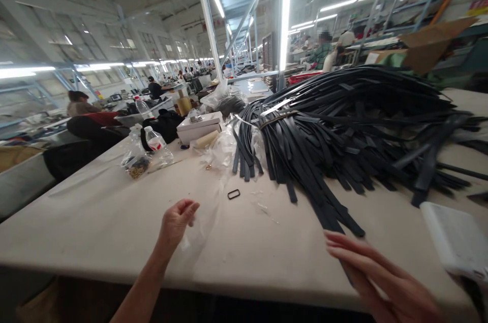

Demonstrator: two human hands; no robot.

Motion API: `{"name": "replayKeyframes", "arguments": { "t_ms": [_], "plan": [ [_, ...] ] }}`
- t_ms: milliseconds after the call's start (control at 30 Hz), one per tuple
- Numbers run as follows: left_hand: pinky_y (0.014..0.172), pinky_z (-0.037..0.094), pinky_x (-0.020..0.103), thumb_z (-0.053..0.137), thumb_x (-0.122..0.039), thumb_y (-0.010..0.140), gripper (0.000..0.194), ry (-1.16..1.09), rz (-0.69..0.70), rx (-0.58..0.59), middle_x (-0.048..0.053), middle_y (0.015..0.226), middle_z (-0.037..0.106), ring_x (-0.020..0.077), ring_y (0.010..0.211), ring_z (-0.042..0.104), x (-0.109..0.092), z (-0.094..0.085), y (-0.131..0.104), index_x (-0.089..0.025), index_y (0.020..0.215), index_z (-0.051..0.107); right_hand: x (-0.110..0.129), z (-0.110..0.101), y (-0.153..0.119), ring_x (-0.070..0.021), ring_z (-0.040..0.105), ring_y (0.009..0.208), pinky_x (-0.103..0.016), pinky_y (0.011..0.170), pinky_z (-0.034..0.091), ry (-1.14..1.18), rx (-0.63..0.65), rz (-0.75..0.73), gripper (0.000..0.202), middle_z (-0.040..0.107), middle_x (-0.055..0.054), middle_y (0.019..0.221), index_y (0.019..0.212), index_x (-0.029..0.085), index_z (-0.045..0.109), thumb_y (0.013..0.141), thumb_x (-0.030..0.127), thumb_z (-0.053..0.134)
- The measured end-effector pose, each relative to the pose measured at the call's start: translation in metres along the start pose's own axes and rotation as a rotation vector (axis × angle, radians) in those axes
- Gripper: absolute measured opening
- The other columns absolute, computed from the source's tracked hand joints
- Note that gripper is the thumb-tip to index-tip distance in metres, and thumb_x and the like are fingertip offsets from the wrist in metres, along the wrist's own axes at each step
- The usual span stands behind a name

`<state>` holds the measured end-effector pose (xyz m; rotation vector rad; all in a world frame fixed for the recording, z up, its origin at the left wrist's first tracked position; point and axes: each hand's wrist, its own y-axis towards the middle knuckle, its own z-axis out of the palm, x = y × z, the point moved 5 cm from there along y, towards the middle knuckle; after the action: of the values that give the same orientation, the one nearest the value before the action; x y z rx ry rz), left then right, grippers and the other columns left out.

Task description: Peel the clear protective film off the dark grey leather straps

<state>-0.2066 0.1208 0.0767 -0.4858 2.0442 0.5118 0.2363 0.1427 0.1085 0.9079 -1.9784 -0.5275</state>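
My left hand (176, 222) hovers over the beige table (95, 221) and pinches the edge of a clear plastic bag (198, 234) lying flat there. My right hand (381, 275) reaches in from the lower right with fingers stretched out flat, resting on the near end of a black strap (335, 219). That strap runs out of a big pile of black straps (351, 120) heaped across the right half of the table. A small black rectangular ring (234, 194) lies on the table between the bag and the pile.
A white box (455, 239) sits at the table's right front edge. Further back stand water bottles (155, 141), a bag of small metal parts (137, 166), a white carton (199, 125) and a black bag (165, 124). Other people work at distant tables.
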Motion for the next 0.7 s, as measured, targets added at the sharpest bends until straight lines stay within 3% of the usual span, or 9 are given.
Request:
{"name": "replayKeyframes", "arguments": {
  "t_ms": [67,133,233,367,467,533,600,700],
  "plan": [
    [0.042,0.037,0.023,0.066,-0.065,0.07,0.052,-0.083,-0.024,-0.021,-0.005,0.049,0.05,0.0112,0.042,0.043,-0.001,0.005,-0.007,-0.014,0.08,0.066,0.026,0.041,0.021,-0.0136,0.068,0.106,-0.016,0.093,0.051,0.098,0.1,-0.027,0.027,0.071,-0.003,0.119,0.112,0.028,0.068,0.09,0.016,0.057],
    [0.039,0.034,0.021,0.067,-0.065,0.069,0.055,-0.15,-0.036,-0.051,-0.005,0.049,0.049,0.0098,0.041,0.039,-0.004,0.01,-0.014,-0.013,0.085,0.067,0.04,0.081,0.034,-0.0146,0.068,0.106,-0.02,0.092,0.052,0.249,0.241,0.037,0.024,0.071,-0.005,0.117,0.107,0.025,0.069,0.093,0.017,0.052],
    [0.042,0.034,0.019,0.068,-0.06,0.073,0.051,-0.219,-0.03,-0.105,-0.007,0.049,0.046,0.0089,0.044,0.039,-0.015,0.01,-0.029,-0.013,0.093,0.068,0.054,0.133,0.037,-0.0197,0.067,0.102,-0.029,0.088,0.053,0.497,0.486,0.265,0.022,0.07,-0.008,0.115,0.105,0.022,0.071,0.093,0.025,0.052],
    [0.044,0.035,0.018,0.071,-0.053,0.075,0.041,-0.307,-0.012,-0.157,-0.007,0.051,0.048,0.0083,0.046,0.041,-0.036,0.005,-0.053,-0.017,0.094,0.07,0.073,0.193,0.026,-0.0236,0.066,0.1,-0.034,0.081,0.051,0.918,0.73,0.665,0.04,0.069,-0.01,0.116,0.121,0.021,0.065,0.089,0.044,0.06],
    [0.043,0.035,0.017,0.075,-0.052,0.072,0.04,-0.376,-0.023,-0.202,-0.005,0.052,0.052,0.0083,0.046,0.042,-0.042,0.001,-0.07,-0.016,0.09,0.071,0.084,0.224,0.025,-0.0225,0.063,0.108,-0.032,0.084,0.048,1.33,0.712,0.941,0.048,0.065,-0.01,0.124,0.118,0.021,0.065,0.084,0.055,0.064],
    [0.043,0.036,0.018,0.077,-0.053,0.069,0.042,-0.39,-0.045,-0.245,-0.004,0.054,0.055,0.0085,0.047,0.043,-0.039,-0.003,-0.079,-0.016,0.088,0.072,0.09,0.233,0.03,-0.02,0.063,0.106,-0.03,0.085,0.046,1.525,0.656,1.038,0.045,0.067,-0.009,0.118,0.11,0.02,0.068,0.082,0.056,0.067],
    [0.043,0.037,0.018,0.078,-0.054,0.068,0.044,-0.405,-0.071,-0.263,-0.004,0.054,0.056,0.0091,0.047,0.044,-0.033,-0.007,-0.087,-0.016,0.089,0.072,0.092,0.234,0.04,-0.0198,0.063,0.105,-0.03,0.087,0.045,1.632,0.582,1.016,0.047,0.069,-0.009,0.113,0.107,0.019,0.07,0.079,0.056,0.071],
    [0.045,0.04,0.02,0.076,-0.056,0.069,0.045,-0.384,-0.109,-0.238,-0.003,0.055,0.057,0.0112,0.048,0.047,-0.027,-0.01,-0.098,-0.017,0.09,0.073,0.092,0.23,0.056,-0.0221,0.059,0.113,-0.034,0.093,0.044,1.624,0.491,0.92,0.052,0.066,-0.009,0.123,0.116,0.022,0.067,0.076,0.054,0.076]
  ]
}}
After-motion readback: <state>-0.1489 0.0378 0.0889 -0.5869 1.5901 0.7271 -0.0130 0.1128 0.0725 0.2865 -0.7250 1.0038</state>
